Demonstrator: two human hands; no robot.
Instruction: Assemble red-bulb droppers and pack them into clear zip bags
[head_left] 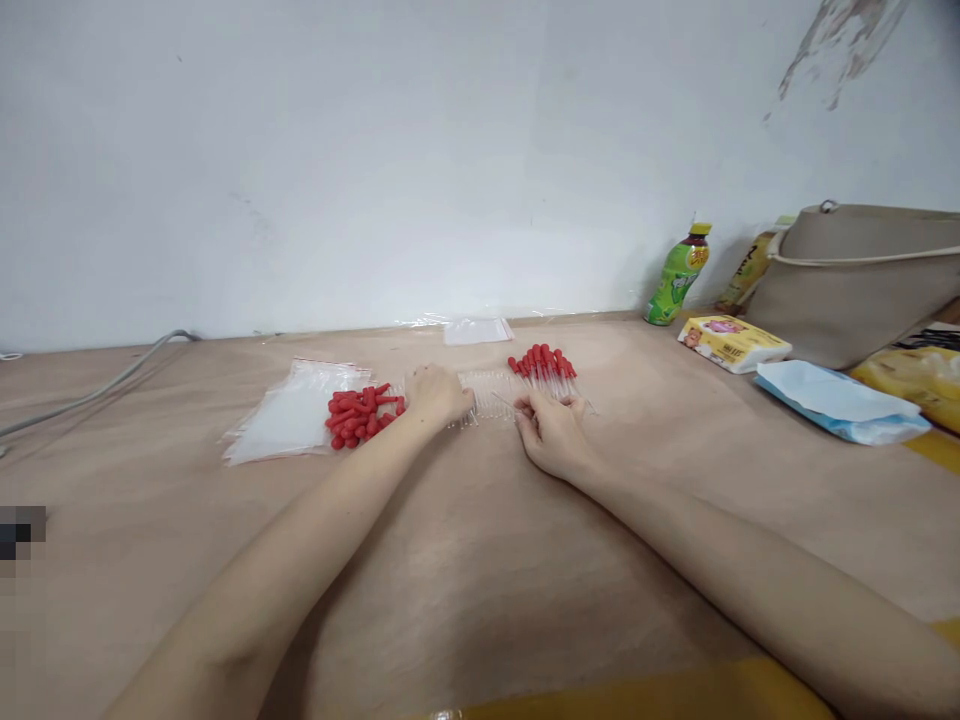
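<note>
Bags: flat clear plastic bags (289, 412), left of centre, beside the bulbs.
Bulbs: loose red rubber dropper bulbs (360, 415), touching the left hand.
Left hand (436, 393): fingers curled down on the row of clear glass tubes (491, 392); steady it.
Right hand (551, 432): fingertips pinching one tube; lift it singly.
Finished: red-capped droppers (544, 367), just above.

A plain white painted wall (375, 150), with a scuffed, peeling patch (840, 45) at upper right, rises behind a light brown wooden counter (480, 580). Light is soft and even.
</note>
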